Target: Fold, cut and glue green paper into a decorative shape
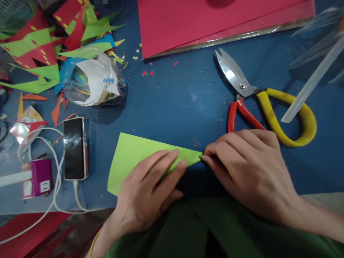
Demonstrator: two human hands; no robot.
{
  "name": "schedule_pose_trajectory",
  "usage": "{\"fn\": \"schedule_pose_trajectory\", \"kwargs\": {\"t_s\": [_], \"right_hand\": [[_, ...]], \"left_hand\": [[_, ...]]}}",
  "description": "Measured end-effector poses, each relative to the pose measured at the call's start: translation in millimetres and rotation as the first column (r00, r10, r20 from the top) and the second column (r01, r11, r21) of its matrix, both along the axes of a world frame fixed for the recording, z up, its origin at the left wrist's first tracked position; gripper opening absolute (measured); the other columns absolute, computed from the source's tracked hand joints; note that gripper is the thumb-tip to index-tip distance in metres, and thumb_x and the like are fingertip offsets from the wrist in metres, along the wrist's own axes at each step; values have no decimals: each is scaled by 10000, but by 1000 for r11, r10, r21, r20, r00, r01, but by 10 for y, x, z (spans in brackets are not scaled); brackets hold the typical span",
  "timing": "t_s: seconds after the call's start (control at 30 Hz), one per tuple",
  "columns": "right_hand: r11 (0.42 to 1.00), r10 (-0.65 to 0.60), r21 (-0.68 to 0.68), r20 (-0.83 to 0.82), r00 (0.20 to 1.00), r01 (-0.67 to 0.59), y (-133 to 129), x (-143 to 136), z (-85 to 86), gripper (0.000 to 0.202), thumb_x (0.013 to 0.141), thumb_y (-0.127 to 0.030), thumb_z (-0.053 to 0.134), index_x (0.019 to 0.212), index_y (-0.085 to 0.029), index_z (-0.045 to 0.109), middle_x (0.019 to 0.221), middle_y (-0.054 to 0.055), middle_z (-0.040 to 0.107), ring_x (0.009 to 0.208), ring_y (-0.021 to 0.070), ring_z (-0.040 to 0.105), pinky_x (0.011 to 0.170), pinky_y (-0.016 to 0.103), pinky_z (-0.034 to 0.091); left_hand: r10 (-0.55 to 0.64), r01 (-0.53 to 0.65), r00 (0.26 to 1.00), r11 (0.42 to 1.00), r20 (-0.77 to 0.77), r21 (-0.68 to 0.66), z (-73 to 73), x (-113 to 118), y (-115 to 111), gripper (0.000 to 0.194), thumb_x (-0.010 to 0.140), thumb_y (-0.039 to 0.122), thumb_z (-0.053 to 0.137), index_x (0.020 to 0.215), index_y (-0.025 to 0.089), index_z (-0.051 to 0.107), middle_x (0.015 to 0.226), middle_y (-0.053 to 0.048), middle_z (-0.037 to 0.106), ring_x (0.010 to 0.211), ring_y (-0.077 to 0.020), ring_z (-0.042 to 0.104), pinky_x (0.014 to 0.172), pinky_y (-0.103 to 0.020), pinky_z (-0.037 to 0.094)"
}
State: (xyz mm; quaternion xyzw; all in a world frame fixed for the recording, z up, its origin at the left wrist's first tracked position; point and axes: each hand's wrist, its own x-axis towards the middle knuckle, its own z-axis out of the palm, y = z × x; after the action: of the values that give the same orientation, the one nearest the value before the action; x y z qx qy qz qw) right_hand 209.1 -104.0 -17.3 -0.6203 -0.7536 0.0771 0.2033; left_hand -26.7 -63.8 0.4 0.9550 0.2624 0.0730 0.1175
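A light green sheet of paper (134, 154), narrowing to a point at its right end, lies near the front edge of the blue table. My left hand (153, 186) rests on it with fingers stretched out over the paper. Thumb and forefinger of my right hand (244, 168) pinch the narrow tip. Just beyond my right hand lie scissors (243, 86) with one red and one yellow handle, blades slightly apart and pointing away from me. My right hand hides part of the red handle.
Red sheets (188, 25) are stacked at the back. A clear plastic container (94, 79) with scraps stands left, beside cut red and green paper pieces (34, 53). A phone (73, 148) on a white cable and a purple box-shaped device (40, 177) lie left. A translucent stick (314, 82) overhangs the scissors.
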Motion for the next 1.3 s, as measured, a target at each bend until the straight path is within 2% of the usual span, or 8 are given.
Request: {"fn": "schedule_pose_trajectory", "kwargs": {"t_s": [0.07,0.13,0.37,0.5,0.73,0.93,1.1,1.3], "right_hand": [[1000,-2,-4,3,1000,2,5,-6,-6,259,963,-219,535,744,-195,671,696,21,639,665,205,548,703,385,338],[1000,-3,-12,-6,1000,3,0,0,-6,249,957,-216,545,743,-196,672,703,21,648,668,204,556,705,388,344],[989,-62,130,-86,994,73,-173,185,92,78,894,-209,682,840,-175,727,777,72,722,791,235,619,814,409,417],[993,-30,109,-79,996,39,-202,234,119,143,916,-160,644,840,-194,760,763,47,741,762,214,645,790,393,426],[999,32,46,-46,998,-29,-76,166,73,169,922,-145,628,855,-230,758,823,14,756,741,185,645,747,382,398],[999,11,43,-38,999,-10,-91,197,76,158,928,-164,631,866,-226,762,812,13,760,717,176,638,738,379,393],[992,91,94,-77,993,-83,-132,194,125,242,970,-189,585,826,-239,774,726,-21,742,687,145,639,731,343,413],[975,202,90,15,979,-202,-169,192,80,263,997,-173,526,914,-200,773,756,-2,736,681,125,621,771,318,427]], "left_hand": [[-92,92,996,995,-15,-33,-25,9,28,506,1024,465,422,1417,165,529,1461,-95,571,1325,-277,501,1072,-424,441],[-113,112,993,993,-38,-33,-44,13,49,527,1032,480,387,1444,172,502,1468,-72,570,1327,-274,485,1063,-427,424],[-111,110,990,994,-83,-20,-53,9,54,566,1004,550,407,1427,195,529,1502,-96,530,1305,-286,499,1049,-430,409],[-93,91,990,995,-109,-30,-38,11,51,587,990,564,428,1449,208,512,1517,-107,511,1327,-286,485,1084,-425,393],[-80,80,985,997,-153,-8,-35,16,43,644,970,601,442,1470,199,491,1534,-115,489,1357,-288,462,1121,-413,366],[-77,75,986,997,-145,-18,-44,9,32,676,958,614,463,1476,181,480,1545,-119,473,1359,-295,447,1130,-422,345],[-68,69,986,998,-154,4,-50,13,17,667,953,621,467,1465,193,494,1549,-108,471,1353,-293,456,1122,-417,357],[-50,55,987,998,-154,28,-59,27,-1,681,958,629,437,1470,183,493,1533,-115,489,1342,-307,473,1101,-427,387]]}}
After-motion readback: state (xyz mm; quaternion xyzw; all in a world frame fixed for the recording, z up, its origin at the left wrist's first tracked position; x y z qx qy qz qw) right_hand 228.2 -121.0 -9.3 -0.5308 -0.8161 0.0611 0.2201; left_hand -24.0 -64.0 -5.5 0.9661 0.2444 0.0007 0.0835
